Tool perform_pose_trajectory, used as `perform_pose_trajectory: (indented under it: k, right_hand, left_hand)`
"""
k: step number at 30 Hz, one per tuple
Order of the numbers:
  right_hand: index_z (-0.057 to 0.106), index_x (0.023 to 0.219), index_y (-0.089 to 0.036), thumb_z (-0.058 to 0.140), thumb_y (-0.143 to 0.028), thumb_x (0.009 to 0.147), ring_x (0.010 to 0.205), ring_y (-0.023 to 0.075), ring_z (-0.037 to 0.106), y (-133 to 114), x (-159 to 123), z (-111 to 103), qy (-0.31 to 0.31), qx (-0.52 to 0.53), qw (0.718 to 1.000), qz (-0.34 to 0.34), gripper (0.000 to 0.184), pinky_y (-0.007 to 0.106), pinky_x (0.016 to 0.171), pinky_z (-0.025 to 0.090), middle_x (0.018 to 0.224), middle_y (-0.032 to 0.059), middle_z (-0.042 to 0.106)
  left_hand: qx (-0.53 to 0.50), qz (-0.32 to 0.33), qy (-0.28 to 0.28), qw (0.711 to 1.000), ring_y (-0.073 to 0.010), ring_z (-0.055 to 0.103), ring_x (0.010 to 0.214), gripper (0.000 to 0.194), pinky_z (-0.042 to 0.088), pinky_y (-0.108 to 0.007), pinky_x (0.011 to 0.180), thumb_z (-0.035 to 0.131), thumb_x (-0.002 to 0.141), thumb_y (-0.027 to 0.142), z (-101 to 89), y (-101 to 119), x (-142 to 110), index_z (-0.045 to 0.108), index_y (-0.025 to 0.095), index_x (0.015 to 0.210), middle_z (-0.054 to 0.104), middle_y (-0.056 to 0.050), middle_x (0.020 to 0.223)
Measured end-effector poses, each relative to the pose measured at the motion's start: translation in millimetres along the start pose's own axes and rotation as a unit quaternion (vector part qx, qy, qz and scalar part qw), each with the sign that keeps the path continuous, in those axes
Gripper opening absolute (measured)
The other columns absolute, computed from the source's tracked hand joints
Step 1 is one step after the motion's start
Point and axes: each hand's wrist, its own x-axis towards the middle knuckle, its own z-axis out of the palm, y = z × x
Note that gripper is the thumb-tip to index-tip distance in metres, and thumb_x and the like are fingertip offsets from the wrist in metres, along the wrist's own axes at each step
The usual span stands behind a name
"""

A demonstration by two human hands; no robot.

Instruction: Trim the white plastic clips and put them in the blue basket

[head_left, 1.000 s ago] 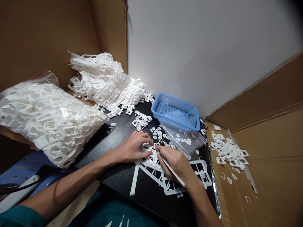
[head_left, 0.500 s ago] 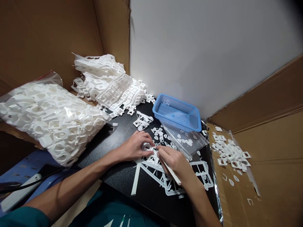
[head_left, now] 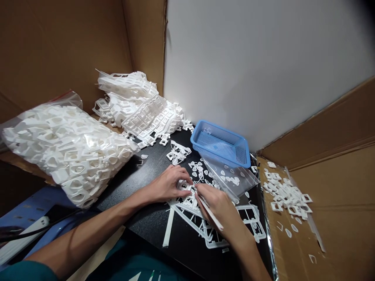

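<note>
Work hardly shifted in the last second, so we judge it continues on the same spot: left hand (head_left: 170, 183) half-curled around one white frame (head_left: 183, 186) low over the counter (head_left: 136, 212), right hand (head_left: 216, 201) closed on one white strip (head_left: 213, 216). Outward we count one second strip (head_left: 168, 229), one blue basket (head_left: 239, 157), one stuffed bag (head_left: 70, 154); loose pieces (head_left: 200, 170) uncountable.

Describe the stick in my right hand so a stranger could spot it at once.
Find the blue basket on the black tabletop, then the right hand below it in the picture. A slim, pale stick slants from its grip toward the bottom right. Unlike the white strip lying loose, this one is gripped.
</note>
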Motion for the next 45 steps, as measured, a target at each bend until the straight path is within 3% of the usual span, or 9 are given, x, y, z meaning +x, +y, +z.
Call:
perform_pose_trajectory:
  k: [5, 10, 13, 17, 26, 34, 37, 41, 45]
  right_hand:
    - [0.055, 0.093, -0.022, 0.054, 0.007, 0.087, 0.072, 0.0213, 0.070, -16, 5, 6, 0.010, -0.145, 0.988, -0.044, 0.029, 0.030, 0.057, 0.051, 0.087, 0.0039, 0.070]
    - [0.059, 0.096, -0.018, 0.053, 0.003, 0.093, 0.095, 0.0277, 0.078, -17, 1, 28, 0.084, -0.267, 0.953, -0.117, 0.023, 0.035, 0.078, 0.066, 0.104, 0.0172, 0.077]
    - [0.062, 0.094, -0.018, 0.050, 0.002, 0.096, 0.098, 0.0280, 0.080, -15, -3, 38, 0.141, -0.312, 0.929, -0.139, 0.024, 0.036, 0.083, 0.068, 0.106, 0.0189, 0.079]
    - [0.066, 0.093, -0.013, 0.048, 0.002, 0.097, 0.103, 0.0313, 0.080, -13, -6, 40, 0.172, -0.318, 0.918, -0.162, 0.024, 0.039, 0.088, 0.069, 0.111, 0.0241, 0.079]
    - [0.065, 0.085, -0.013, 0.047, 0.004, 0.097, 0.103, 0.0307, 0.081, -5, -5, 35, 0.173, -0.286, 0.923, -0.189, 0.028, 0.036, 0.087, 0.070, 0.112, 0.0248, 0.079]
    - [0.063, 0.096, -0.012, 0.044, 0.003, 0.100, 0.114, 0.0315, 0.078, 18, -13, 23, 0.188, -0.227, 0.950, -0.103, 0.025, 0.039, 0.090, 0.068, 0.125, 0.0286, 0.074]
    - [0.063, 0.098, -0.011, 0.050, 0.005, 0.098, 0.116, 0.0309, 0.077, 29, -18, 13, 0.222, -0.201, 0.950, -0.091, 0.021, 0.039, 0.092, 0.067, 0.133, 0.0297, 0.070]
    - [0.065, 0.105, -0.017, 0.058, -0.007, 0.101, 0.099, 0.0233, 0.081, 35, -18, -12, 0.265, -0.081, 0.961, -0.014, 0.012, 0.033, 0.084, 0.066, 0.127, 0.0177, 0.076]
    - [0.064, 0.092, -0.024, 0.058, -0.029, 0.105, 0.099, 0.0203, 0.079, 33, -17, -31, 0.060, 0.135, 0.984, 0.097, 0.015, 0.031, 0.082, 0.063, 0.120, 0.0052, 0.079]
  left_hand:
    - [-0.004, 0.001, 0.008, 1.000, -0.0224, 0.064, 0.104, 0.021, 0.042, -0.040, 0.099, 0.077, 0.092, 0.039, 0.5, 0, -1, 0.077, 0.021, 0.104, 0.072, -0.004, 0.107]
    - [-0.005, 0.003, 0.012, 1.000, -0.0237, 0.065, 0.104, 0.022, 0.043, -0.040, 0.099, 0.080, 0.089, 0.036, 1.4, -3, -2, 0.078, 0.023, 0.106, 0.073, -0.005, 0.107]
    - [-0.009, 0.003, 0.016, 1.000, -0.0244, 0.065, 0.105, 0.023, 0.043, -0.040, 0.100, 0.081, 0.088, 0.037, 1.7, -4, -2, 0.079, 0.023, 0.106, 0.073, -0.005, 0.107]
    - [-0.014, 0.000, 0.021, 1.000, -0.0241, 0.065, 0.104, 0.022, 0.044, -0.039, 0.099, 0.081, 0.088, 0.038, 1.4, -2, -1, 0.079, 0.023, 0.105, 0.073, -0.005, 0.106]
    - [-0.016, -0.005, 0.026, 1.000, -0.0233, 0.064, 0.105, 0.022, 0.043, -0.039, 0.101, 0.083, 0.087, 0.037, 3.1, -3, -2, 0.079, 0.024, 0.104, 0.072, -0.003, 0.106]
    - [-0.021, -0.018, 0.025, 0.999, -0.0232, 0.063, 0.105, 0.022, 0.043, -0.039, 0.098, 0.084, 0.086, 0.037, -0.7, 3, -3, 0.078, 0.023, 0.102, 0.071, -0.002, 0.106]
    - [-0.021, -0.019, 0.025, 0.999, -0.0237, 0.063, 0.105, 0.022, 0.042, -0.040, 0.100, 0.084, 0.084, 0.035, 1.2, 1, -3, 0.077, 0.023, 0.101, 0.070, -0.003, 0.106]
    - [-0.024, -0.018, 0.021, 0.999, -0.0237, 0.063, 0.105, 0.020, 0.041, -0.041, 0.102, 0.084, 0.084, 0.033, 2.1, 0, -4, 0.076, 0.023, 0.100, 0.070, -0.003, 0.108]
    - [-0.037, -0.022, 0.015, 0.999, -0.0237, 0.062, 0.109, 0.023, 0.042, -0.040, 0.101, 0.081, 0.085, 0.027, -2.1, 2, -5, 0.074, 0.025, 0.107, 0.070, -0.002, 0.110]
